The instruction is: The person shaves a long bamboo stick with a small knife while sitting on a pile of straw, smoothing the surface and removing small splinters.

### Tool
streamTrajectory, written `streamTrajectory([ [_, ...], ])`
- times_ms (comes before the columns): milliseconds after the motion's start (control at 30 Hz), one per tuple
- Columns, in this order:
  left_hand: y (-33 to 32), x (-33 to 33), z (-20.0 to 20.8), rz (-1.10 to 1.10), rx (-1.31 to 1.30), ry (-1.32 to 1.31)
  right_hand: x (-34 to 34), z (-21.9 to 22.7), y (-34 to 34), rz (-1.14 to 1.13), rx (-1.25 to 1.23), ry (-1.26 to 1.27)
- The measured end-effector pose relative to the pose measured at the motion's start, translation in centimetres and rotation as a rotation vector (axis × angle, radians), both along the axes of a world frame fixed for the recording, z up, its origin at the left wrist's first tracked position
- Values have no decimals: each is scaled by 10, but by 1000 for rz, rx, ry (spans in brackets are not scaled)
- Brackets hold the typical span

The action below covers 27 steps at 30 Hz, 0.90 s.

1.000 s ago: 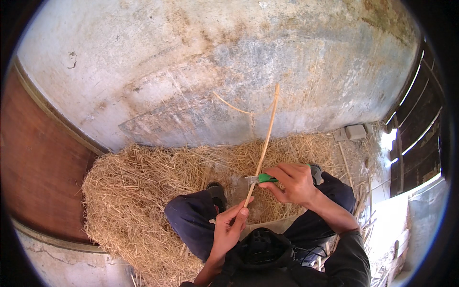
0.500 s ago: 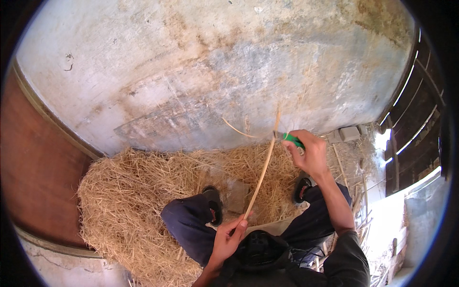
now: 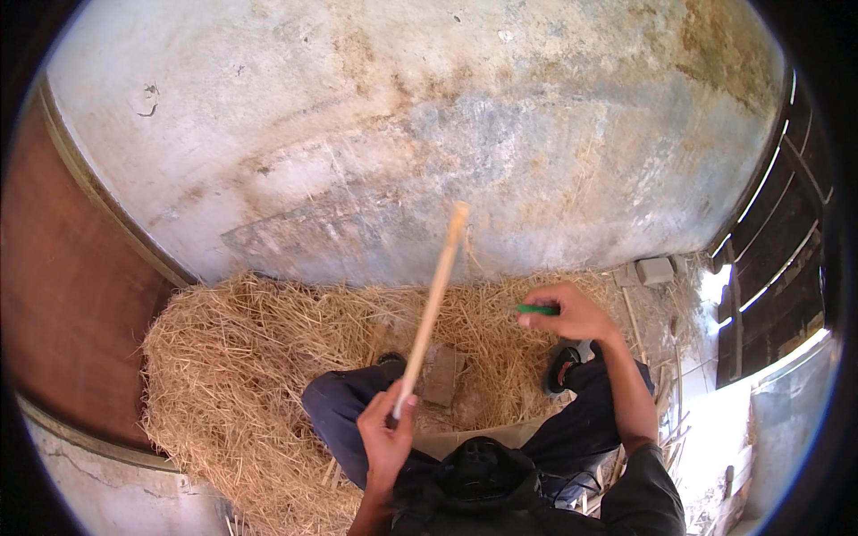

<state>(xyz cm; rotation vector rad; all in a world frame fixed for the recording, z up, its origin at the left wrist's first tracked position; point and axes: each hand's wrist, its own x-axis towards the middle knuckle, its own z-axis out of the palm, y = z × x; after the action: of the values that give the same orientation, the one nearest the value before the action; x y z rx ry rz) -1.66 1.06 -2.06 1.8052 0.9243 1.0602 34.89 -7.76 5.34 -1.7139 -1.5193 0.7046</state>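
Observation:
My left hand (image 3: 385,436) is closed round the lower end of a long pale wooden strip (image 3: 433,308). The strip slants up and slightly right, its far tip in front of the wall. Apart from it, on the right, my right hand (image 3: 579,313) grips a green-handled knife (image 3: 539,309). Only the handle shows clearly; the blade cannot be made out now. Both hands are over the space between my bent legs, the right one farther forward.
Loose straw (image 3: 241,384) is heaped at left and spreads along the stained wall (image 3: 429,134). A brown panel (image 3: 80,295) stands at far left. Grey blocks (image 3: 655,271) lie by the wall at right, near dark slats (image 3: 778,241). A flat slab (image 3: 441,375) lies between my feet.
The knife has come off the strip, and my right hand has moved down and nearer. My left hand has shifted left with the strip, now more upright. The thin curled shaving is no longer visible.

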Motion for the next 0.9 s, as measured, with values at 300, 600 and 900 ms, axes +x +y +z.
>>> streamTrajectory([
  [300,1,20,27,-55,-46,-22,-55,-11,11,-59,551,-241],
  [600,-22,47,47,-147,-35,-30,-69,-7,6,-103,691,-516],
  [900,-31,50,48,-186,-97,12,-38,-7,1,-274,698,-520],
])
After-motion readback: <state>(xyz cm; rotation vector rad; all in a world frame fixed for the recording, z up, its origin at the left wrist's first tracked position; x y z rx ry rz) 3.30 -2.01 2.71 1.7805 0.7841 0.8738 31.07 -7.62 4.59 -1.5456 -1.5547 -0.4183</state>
